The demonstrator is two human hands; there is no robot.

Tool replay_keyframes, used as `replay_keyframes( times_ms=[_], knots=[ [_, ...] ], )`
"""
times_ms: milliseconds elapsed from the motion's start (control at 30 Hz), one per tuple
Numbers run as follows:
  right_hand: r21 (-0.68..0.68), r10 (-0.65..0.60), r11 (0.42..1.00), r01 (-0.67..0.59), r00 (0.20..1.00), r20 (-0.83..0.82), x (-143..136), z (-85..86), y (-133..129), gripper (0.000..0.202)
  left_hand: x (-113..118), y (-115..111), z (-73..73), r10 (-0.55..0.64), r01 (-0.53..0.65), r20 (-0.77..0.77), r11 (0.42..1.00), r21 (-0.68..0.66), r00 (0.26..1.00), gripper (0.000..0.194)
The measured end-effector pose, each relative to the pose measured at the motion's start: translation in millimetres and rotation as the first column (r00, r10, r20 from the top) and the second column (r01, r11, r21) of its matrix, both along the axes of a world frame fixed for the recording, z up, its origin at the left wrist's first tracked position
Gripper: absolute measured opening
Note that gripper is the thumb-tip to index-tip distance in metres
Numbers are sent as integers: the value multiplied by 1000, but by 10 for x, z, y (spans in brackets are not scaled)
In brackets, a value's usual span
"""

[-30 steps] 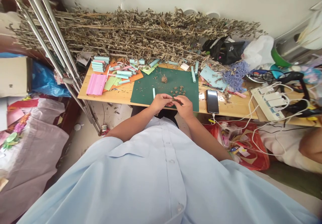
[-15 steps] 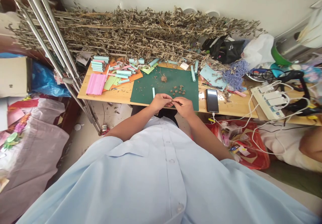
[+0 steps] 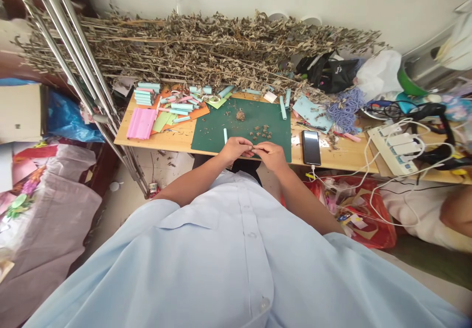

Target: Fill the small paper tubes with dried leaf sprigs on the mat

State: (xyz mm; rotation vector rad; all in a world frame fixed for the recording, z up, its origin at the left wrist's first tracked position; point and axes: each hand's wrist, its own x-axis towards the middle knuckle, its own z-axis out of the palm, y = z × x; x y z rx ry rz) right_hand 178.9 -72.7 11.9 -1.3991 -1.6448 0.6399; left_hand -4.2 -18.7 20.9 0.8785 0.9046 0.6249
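Observation:
Over the front edge of the green cutting mat (image 3: 212, 121), my left hand (image 3: 235, 151) and my right hand (image 3: 271, 156) meet fingertip to fingertip. Between them is a small brownish clump of dried leaf (image 3: 252, 148), mostly covered by the fingers. Both hands are closed in a pinch on it. Several small crumbled clumps (image 3: 263, 132) lie on the mat just beyond my right hand. A larger brown ball of dried leaf (image 3: 240, 115) rests farther back. One pale blue paper roll (image 3: 225, 135) lies beside my left hand.
Dried plant stalks (image 3: 206, 47) are heaped along the back. Pink and blue paper rolls (image 3: 182, 106) and a pink paper stack (image 3: 141, 123) lie left. To the right are a charging phone (image 3: 310, 147), purple cord (image 3: 345, 109) and a power strip (image 3: 394, 148). Metal crutches (image 3: 79, 57) lean at left.
The fingertips have shifted slightly, and the small brownish clump between them shows a little more. The things on the table have stayed in place.

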Motion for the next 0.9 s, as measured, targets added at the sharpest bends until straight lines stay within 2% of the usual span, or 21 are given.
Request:
replay_keyframes(
  times_ms=[167,567,900],
  knots=[
    [8,16,1000,-15,999,-30,-7,-7,0,9,-7,-2,-15,-11,11,-6,1000,1,1000,17],
    [68,82,994,-85,995,47,12,13,-5,15,1,-2,-17,1,-1,-10,1000,-4,1000,15],
    [84,-30,996,28,999,22,-95,-1,-34,14,-10,-20,0,-1,1,-17,1000,-8,1000,17]
  ],
)
